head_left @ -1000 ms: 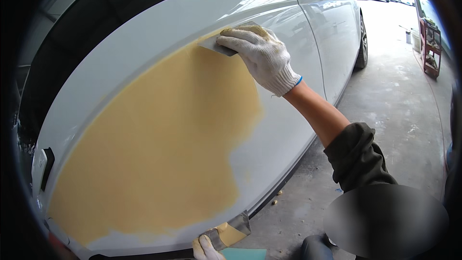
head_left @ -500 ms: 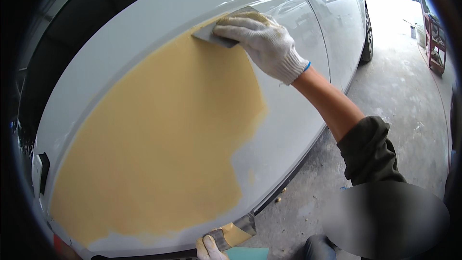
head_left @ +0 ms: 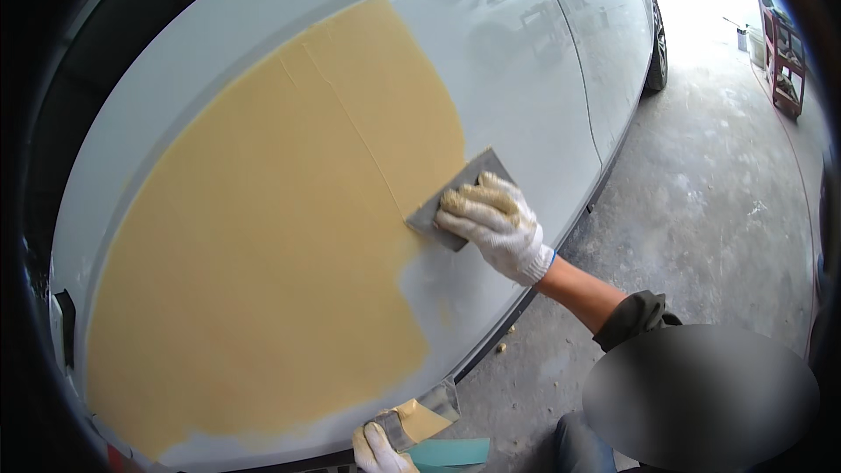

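Note:
A broad patch of yellow body filler (head_left: 263, 236) covers much of the white car door panel (head_left: 517, 96). My right hand (head_left: 498, 226), in a stained white knit glove, presses a flat grey spreader (head_left: 427, 215) against the patch near its right edge. From the blade's lower end a thin raised line of filler runs up towards the top left. At the bottom, my gloved left hand (head_left: 378, 452) grips a second grey spreader (head_left: 445, 398) that carries a smear of yellow filler (head_left: 419, 421). Part of that hand is cut off by the lower edge.
Below the left hand lies a teal sheet (head_left: 451, 452). A rear wheel (head_left: 657, 44) stands at the far right end of the car. Beyond the concrete floor (head_left: 701, 184) are a red shelf cart (head_left: 785, 66) and a small can (head_left: 742, 39). Crumbs of filler (head_left: 501, 348) dot the floor.
My right hand has drawn its spreader down and slightly right from the patch's top edge, leaving thin lines in the filler. The left hand has barely moved.

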The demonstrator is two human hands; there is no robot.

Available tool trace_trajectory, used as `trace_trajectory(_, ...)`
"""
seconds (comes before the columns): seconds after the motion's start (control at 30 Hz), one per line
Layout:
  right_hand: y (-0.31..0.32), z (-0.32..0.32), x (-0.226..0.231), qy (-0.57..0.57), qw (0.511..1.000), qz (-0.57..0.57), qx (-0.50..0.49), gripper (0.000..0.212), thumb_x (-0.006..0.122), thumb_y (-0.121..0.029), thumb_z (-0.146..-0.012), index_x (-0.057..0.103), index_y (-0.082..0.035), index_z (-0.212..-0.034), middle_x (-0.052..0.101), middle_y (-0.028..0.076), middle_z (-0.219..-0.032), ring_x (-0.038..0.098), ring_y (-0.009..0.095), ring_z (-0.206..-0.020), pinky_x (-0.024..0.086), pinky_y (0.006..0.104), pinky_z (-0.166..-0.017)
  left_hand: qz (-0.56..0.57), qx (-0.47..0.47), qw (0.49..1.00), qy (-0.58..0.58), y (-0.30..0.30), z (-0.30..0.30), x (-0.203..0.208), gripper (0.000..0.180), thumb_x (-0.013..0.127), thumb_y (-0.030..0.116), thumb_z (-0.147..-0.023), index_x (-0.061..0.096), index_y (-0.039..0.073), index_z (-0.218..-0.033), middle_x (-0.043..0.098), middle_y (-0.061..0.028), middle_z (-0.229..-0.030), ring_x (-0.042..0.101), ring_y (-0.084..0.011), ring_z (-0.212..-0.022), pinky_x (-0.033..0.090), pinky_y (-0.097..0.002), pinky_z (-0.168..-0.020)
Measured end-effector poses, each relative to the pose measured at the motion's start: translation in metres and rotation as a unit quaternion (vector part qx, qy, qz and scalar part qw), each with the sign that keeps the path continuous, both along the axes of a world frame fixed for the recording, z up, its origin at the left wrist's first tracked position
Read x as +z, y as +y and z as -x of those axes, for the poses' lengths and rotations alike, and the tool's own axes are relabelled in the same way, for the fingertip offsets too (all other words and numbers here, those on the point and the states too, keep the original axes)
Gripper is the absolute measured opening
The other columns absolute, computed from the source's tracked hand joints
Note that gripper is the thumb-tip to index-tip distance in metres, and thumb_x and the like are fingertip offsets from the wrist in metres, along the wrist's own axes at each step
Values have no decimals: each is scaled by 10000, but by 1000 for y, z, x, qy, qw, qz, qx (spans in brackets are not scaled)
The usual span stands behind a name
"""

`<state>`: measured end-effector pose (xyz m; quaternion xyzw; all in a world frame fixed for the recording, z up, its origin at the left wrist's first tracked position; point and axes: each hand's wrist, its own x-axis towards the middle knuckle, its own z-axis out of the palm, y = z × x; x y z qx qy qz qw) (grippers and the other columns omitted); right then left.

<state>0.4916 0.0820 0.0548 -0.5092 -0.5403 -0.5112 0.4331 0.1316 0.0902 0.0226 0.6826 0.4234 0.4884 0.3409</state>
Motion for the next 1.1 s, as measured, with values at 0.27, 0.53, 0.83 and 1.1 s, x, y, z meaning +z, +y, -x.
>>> trace_trajectory(0.27,-90,102,-6,353,843,182,363,340,627,27,-874,692,-97,-1185,675,60,-1240,643,198,-1124,511,371,-992,22,-147,987,-66,1,-14,1,267,524,189,-992,641,-51,-975,660,-90,-918,583,-168,-863,465,-323,-811)
trace_trajectory(0.53,-136,137,-26,295,751,430,405,334,620,-45,-934,667,-126,-1254,647,95,-1284,622,247,-1160,510,349,-999,23,-127,976,-178,-3,6,1,211,508,148,-1008,607,-28,-947,632,-68,-908,565,-124,-787,469,-283,-739)
trace_trajectory(0.83,-148,200,2,607,697,161,346,223,659,-138,-934,668,70,-1012,671,8,-799,552,35,-749,498,233,-662,-19,-106,959,-261,-50,19,20,235,505,195,-1032,560,-19,-951,531,-26,-887,478,-98,-801,441,-262,-744)
trace_trajectory(1.1,-151,282,-28,693,625,68,354,203,655,-136,-939,675,59,-993,669,3,-849,555,37,-750,477,220,-648,5,-186,958,-219,-98,33,-11,199,478,143,-1038,568,-18,-962,526,-38,-873,448,-84,-793,427,-246,-734)
